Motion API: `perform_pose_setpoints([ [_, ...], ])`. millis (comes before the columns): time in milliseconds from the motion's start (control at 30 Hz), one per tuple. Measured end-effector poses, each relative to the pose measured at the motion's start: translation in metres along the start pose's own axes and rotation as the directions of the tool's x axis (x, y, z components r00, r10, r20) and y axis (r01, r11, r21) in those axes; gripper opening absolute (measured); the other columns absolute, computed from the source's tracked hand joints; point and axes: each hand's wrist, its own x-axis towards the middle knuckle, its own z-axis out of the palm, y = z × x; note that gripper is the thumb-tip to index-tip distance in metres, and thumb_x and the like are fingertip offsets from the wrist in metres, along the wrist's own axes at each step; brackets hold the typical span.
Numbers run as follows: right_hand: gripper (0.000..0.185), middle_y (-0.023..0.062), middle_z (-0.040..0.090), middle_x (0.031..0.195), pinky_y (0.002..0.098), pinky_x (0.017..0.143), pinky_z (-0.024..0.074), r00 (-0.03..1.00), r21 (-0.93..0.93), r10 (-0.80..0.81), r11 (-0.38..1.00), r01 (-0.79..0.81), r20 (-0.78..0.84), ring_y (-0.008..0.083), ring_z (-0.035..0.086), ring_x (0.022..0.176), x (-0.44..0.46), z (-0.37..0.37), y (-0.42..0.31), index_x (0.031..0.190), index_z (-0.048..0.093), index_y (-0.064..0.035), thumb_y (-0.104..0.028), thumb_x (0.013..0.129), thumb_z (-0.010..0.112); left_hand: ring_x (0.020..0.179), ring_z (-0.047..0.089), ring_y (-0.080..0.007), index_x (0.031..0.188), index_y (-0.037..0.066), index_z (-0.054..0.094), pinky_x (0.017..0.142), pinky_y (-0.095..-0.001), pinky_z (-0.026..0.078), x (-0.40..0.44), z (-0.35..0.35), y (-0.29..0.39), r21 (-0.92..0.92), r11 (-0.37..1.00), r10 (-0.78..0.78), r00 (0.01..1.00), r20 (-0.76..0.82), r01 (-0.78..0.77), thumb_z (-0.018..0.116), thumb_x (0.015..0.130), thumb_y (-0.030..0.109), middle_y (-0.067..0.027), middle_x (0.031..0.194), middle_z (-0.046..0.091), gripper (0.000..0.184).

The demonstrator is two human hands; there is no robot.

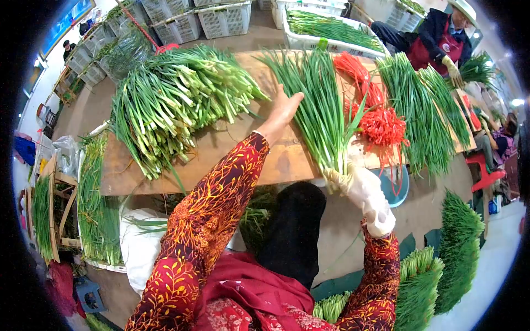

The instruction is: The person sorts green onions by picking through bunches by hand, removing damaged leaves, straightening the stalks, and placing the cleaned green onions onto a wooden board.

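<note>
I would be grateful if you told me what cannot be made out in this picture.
All in the head view:
Left hand: some fingers are hidden by the green bunch.
Right hand: its skin is hidden by a white glove.
Blue bowl: partly hidden by the tabletop; contents unclear.
Upper crates: cut off by the top edge.
Person at far right: too small and blurred for detail.

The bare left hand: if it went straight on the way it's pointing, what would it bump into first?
The bunch of long green chives. The left hand looks to be already against its edge, though leaves hide some fingers, so I can't tell exactly how they touch.
</note>
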Motion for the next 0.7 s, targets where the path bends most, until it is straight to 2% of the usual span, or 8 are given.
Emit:
perform_pose_setpoints([
  [33,0.053,0.0130,0.062,0.067,0.0393,0.065,0.0454,0.999,-0.173,-0.017,0.985,0.008,-0.050,0.0311,0.061,0.070,-0.008,-0.007,-0.004,0.114,0.052,-0.0130,-0.053,0.079,0.051,0.129,0.023,-0.0313,0.134,-0.006,0.016,0.105,-0.0358,0.021,-0.014,0.001,0.019,0.072,0.997,-0.041,0.999,-0.011,0.042,0.055,0.079,0.028,-0.0241,0.136,0.026,0.076],
  [133,0.056,0.0120,0.062,0.067,0.0383,0.063,0.0451,0.988,-0.181,0.151,0.972,-0.147,0.009,0.0293,0.061,0.067,-0.026,-0.026,-0.002,0.113,0.053,-0.0148,-0.058,0.077,0.050,0.130,0.019,-0.0322,0.133,-0.005,0.017,0.105,-0.0357,0.020,-0.025,-0.002,0.020,0.127,0.990,-0.058,0.998,-0.010,0.059,0.054,0.080,0.027,-0.0257,0.138,0.020,0.073],
  [333,0.043,0.0080,0.064,0.082,0.0278,0.067,0.0453,0.980,0.250,0.166,0.959,-0.134,-0.112,0.0158,0.061,0.072,-0.023,-0.022,0.038,0.111,0.055,-0.0068,-0.037,0.081,0.059,0.133,0.004,-0.0353,0.137,0.007,0.017,0.107,-0.0411,0.012,-0.065,-0.013,0.015,0.291,0.956,0.015,1.000,0.019,-0.020,0.052,0.082,0.029,-0.0253,0.142,0.003,0.069],
  [433,0.039,0.0114,0.063,0.093,0.0293,0.071,0.0461,0.940,0.473,-0.018,0.861,0.189,-0.341,0.0183,0.060,0.077,0.002,-0.006,0.040,0.109,0.057,-0.0037,-0.030,0.080,0.062,0.133,0.001,-0.0349,0.137,0.009,0.017,0.107,-0.0429,0.011,-0.069,-0.008,0.009,0.296,0.952,0.074,0.996,0.040,-0.083,0.054,0.082,0.026,-0.0247,0.142,-0.001,0.069],
  [533,0.039,0.0121,0.063,0.088,0.0299,0.071,0.0461,0.890,0.145,-0.174,0.956,0.256,-0.422,0.0203,0.060,0.077,0.034,0.013,0.047,0.109,0.056,-0.0031,-0.026,0.078,0.064,0.133,0.006,-0.0363,0.135,0.009,0.022,0.107,-0.0410,0.016,-0.058,0.001,-0.001,0.336,0.932,0.137,0.990,0.025,-0.137,0.056,0.079,0.018,-0.0245,0.142,0.002,0.066],
  [600,0.040,0.0148,0.060,0.095,0.0321,0.072,0.0462,0.912,0.252,-0.163,0.929,0.269,-0.376,0.0247,0.059,0.080,0.035,0.017,0.040,0.109,0.055,-0.0028,-0.016,0.074,0.067,0.131,0.015,-0.0378,0.132,0.009,0.026,0.105,-0.0388,0.022,-0.044,0.008,-0.003,0.424,0.839,0.328,0.939,0.105,-0.341,0.053,0.078,0.012,-0.0231,0.142,0.005,0.061],
  [667,0.037,0.0138,0.059,0.095,0.0329,0.072,0.0459,0.886,0.253,-0.211,0.908,0.335,-0.414,0.0256,0.058,0.081,0.036,0.033,0.047,0.110,0.055,-0.0033,-0.012,0.074,0.064,0.127,0.025,-0.0376,0.129,0.008,0.030,0.103,-0.0381,0.026,-0.038,0.011,0.004,0.494,0.815,0.273,0.953,0.133,-0.303,0.049,0.075,0.005,-0.0225,0.141,0.013,0.058],
  [700,0.035,0.0127,0.059,0.092,0.0323,0.072,0.0457,0.856,0.120,-0.241,0.937,0.328,-0.457,0.0258,0.058,0.081,0.032,0.036,0.043,0.110,0.055,-0.0045,-0.011,0.076,0.062,0.126,0.027,-0.0375,0.129,0.008,0.031,0.103,-0.0381,0.025,-0.025,0.014,-0.009,0.431,0.798,0.369,0.907,0.203,-0.421,0.048,0.075,0.004,-0.0230,0.140,0.018,0.056],
])
